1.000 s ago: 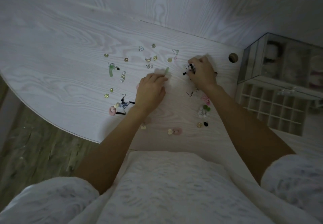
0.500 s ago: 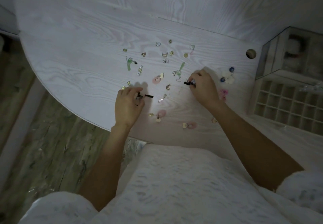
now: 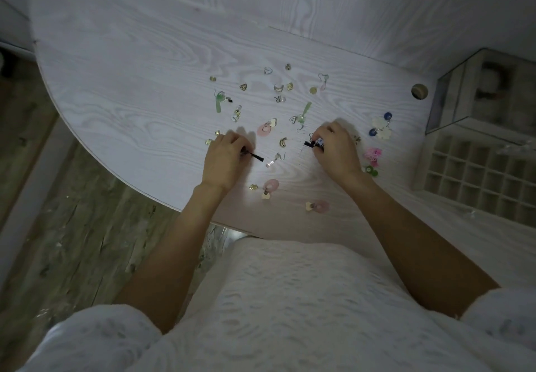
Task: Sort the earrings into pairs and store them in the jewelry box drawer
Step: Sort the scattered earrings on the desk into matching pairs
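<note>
Several earrings lie scattered on the pale wood table [image 3: 145, 104]. My left hand [image 3: 223, 162] pinches a black tassel earring [image 3: 255, 156] low on the table, its tassel pointing right. My right hand [image 3: 336, 148] grips a matching black tassel earring [image 3: 314, 143], the tassel sticking out to the left. Between my hands lie a gold curved earring [image 3: 283, 141] and a clear drop earring [image 3: 274, 160]. Two green stick earrings [image 3: 218, 104] [image 3: 304, 112] lie farther back. The open jewelry box drawer [image 3: 475, 174] with its grid of cells sits at the right.
A glass jewelry box [image 3: 487, 93] stands behind the drawer at the right. Pink disc earrings [image 3: 271, 186] [image 3: 320, 206] lie near the table's curved front edge. Flower earrings [image 3: 381, 128] and pink ones [image 3: 372, 154] rest right of my right hand. A cable hole [image 3: 419, 91] is at the back.
My left hand moved left and toward me and took hold of the black tassel earring. My right hand, still holding its earring, came closer to me. The view shifted left.
</note>
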